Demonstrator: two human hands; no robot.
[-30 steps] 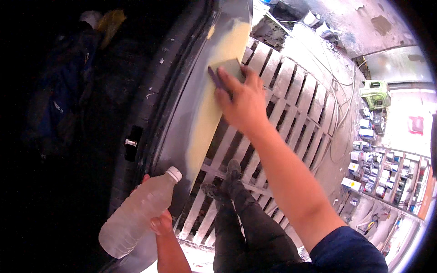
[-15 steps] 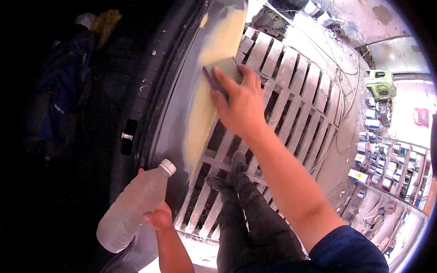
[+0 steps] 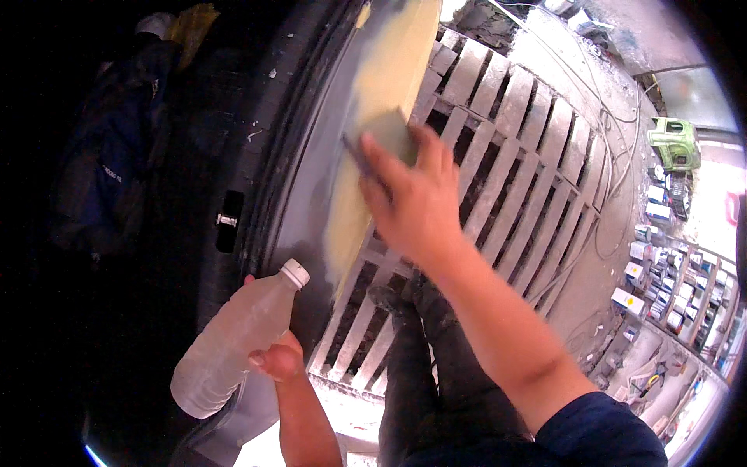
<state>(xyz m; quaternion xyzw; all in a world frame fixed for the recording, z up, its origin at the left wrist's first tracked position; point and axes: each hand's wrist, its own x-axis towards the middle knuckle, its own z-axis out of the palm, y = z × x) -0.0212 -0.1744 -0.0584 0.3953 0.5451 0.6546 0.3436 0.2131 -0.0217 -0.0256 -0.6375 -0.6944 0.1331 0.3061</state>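
My right hand (image 3: 416,206) is closed round a sanding block (image 3: 394,134), its thumb on the left edge and fingers on the right. The block rests on a yellow filler patch (image 3: 397,58) that runs along a grey car body panel (image 3: 299,210). Lower left, my left hand (image 3: 282,356) grips a translucent plastic bottle (image 3: 229,338) with a white cap (image 3: 295,273). Cloudy-looking and tilted, the bottle points its cap up and right, close to the panel's near end. Part of the left hand is hidden behind it.
Left of the panel is a dark opening with a metal latch (image 3: 226,220) and a dark blue garment (image 3: 117,179). A slatted floor grate (image 3: 498,156) lies below my legs. Hoses (image 3: 615,175), a green plastic stool (image 3: 674,144) and several cans (image 3: 661,284) are on the right.
My right hand and the sanding block have slid a little toward me along the filler. The whole view has shifted slightly. My left hand still holds the bottle.
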